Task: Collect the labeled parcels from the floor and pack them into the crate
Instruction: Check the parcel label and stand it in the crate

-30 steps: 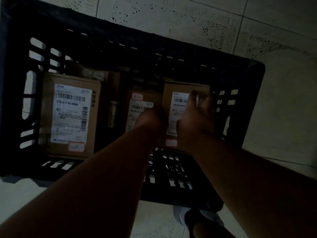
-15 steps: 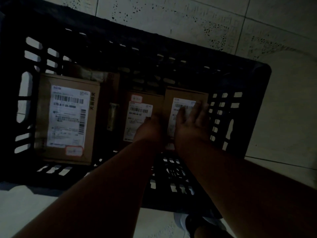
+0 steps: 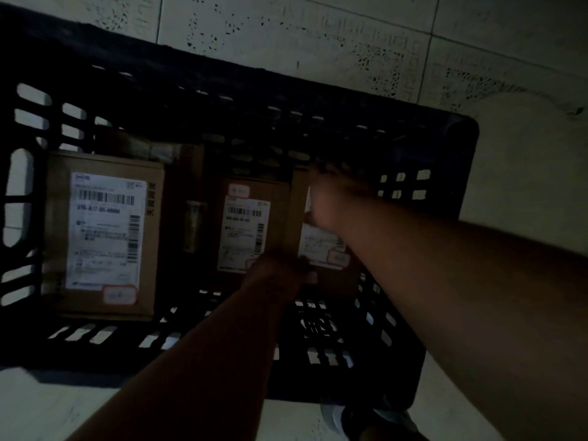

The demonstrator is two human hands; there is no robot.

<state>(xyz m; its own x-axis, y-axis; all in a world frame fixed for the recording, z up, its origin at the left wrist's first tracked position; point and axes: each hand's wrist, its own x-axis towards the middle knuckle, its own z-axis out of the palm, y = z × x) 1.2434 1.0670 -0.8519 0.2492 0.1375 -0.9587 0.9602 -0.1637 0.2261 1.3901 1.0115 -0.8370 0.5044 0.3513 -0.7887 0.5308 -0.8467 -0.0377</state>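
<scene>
A black slotted crate (image 3: 445,148) stands on the tiled floor and holds three brown cardboard parcels with white labels. The large parcel (image 3: 105,230) lies flat at the left, and the middle parcel (image 3: 245,230) sits beside it. The right parcel (image 3: 321,246) lies against the crate's right wall. My left hand (image 3: 280,275) grips that parcel's near left corner. My right hand (image 3: 334,198), blurred, lies over its far end with the fingers curled at the far edge and hides much of the label.
Pale speckled floor tiles (image 3: 318,43) surround the crate. My shoe (image 3: 337,418) shows just below the crate's near wall. A strip of the crate's bare slotted bottom (image 3: 318,329) lies in front of the parcels.
My right hand has slid from the middle of the right parcel's label to its far end. My left hand has dropped back to the near corner. The parcel has settled lower.
</scene>
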